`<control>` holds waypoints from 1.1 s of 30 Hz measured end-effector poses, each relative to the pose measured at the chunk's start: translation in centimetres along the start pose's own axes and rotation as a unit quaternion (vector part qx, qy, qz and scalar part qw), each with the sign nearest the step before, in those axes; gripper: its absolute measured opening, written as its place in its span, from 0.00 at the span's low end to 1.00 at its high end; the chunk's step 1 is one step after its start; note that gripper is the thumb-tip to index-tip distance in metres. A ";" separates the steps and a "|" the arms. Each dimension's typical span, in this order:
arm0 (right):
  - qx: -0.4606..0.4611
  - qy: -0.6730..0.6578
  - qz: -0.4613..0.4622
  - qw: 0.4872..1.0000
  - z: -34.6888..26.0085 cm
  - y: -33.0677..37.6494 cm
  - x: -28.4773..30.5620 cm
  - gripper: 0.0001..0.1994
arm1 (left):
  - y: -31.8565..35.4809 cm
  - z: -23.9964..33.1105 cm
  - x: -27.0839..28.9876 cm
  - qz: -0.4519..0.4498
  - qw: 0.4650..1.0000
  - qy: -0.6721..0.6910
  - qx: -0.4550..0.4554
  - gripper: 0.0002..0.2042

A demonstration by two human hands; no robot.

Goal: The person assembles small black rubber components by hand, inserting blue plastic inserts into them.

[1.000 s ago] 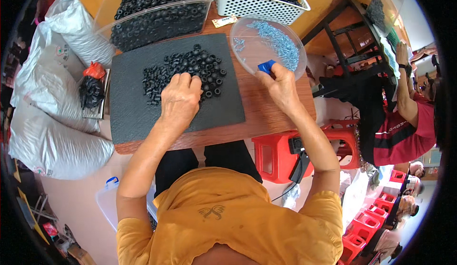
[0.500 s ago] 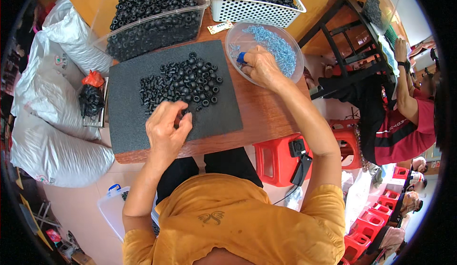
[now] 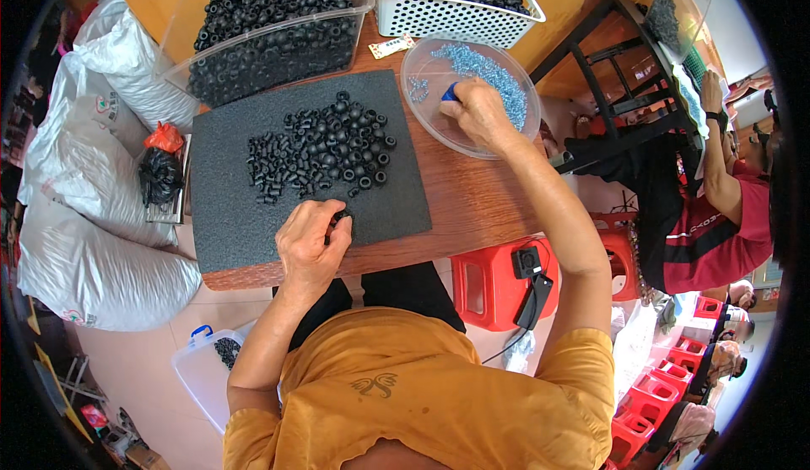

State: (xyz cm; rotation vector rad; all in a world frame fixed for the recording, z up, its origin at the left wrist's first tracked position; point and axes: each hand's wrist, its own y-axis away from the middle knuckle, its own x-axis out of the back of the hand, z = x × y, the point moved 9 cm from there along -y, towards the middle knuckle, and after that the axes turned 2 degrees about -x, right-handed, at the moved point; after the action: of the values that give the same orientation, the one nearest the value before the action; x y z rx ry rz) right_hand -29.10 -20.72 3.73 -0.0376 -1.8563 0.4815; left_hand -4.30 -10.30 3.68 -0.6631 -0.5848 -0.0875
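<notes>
My left hand (image 3: 312,238) is closed over the near part of a dark foam mat (image 3: 228,149), with a small round black plastic piece (image 3: 340,216) between thumb and fingers. Beyond it on the mat lies a pile of round, hollow black pieces (image 3: 359,132), beside smaller black tube-like pieces (image 3: 268,162). My right hand (image 3: 479,109) reaches into a shallow, round clear bowl (image 3: 422,120) with many tiny light-blue pieces (image 3: 494,78). A blue cover (image 3: 450,92) sits on one of its digits. Its fingers are pinched together; whatever is in them is hidden.
Behind the mat stand a clear bin (image 3: 278,44) and a white perforated basket (image 3: 456,27), both full of black pieces. White sacks (image 3: 101,259) lean at the left. A red stool (image 3: 498,284) is under the table's right side. Another person (image 3: 717,225) works at the right.
My left hand has drawn away from the pile, to the right and slightly nearer me, with a black piece in it. My right hand has shifted a little to the right within the bowl.
</notes>
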 end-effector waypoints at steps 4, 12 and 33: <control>-0.111 -0.092 -0.034 0.989 2.4 0.6 -0.1 0.11 | 0.1 -0.3 -0.1 -0.002 1.000 0.002 0.006 0.09; -0.060 -0.052 0.002 0.997 1.6 0.8 1.3 0.07 | 0.3 -1.3 0.1 -0.007 0.998 0.037 0.045 0.08; -0.004 0.000 -0.034 0.999 0.3 0.5 0.0 0.09 | 3.2 -5.4 -3.0 0.002 0.642 0.599 0.479 0.11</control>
State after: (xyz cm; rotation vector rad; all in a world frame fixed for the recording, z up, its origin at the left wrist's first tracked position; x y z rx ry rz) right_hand -29.50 -20.33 3.45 0.0192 -1.8536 0.4265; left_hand -3.41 -11.36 -3.12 0.5188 0.7011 -0.1690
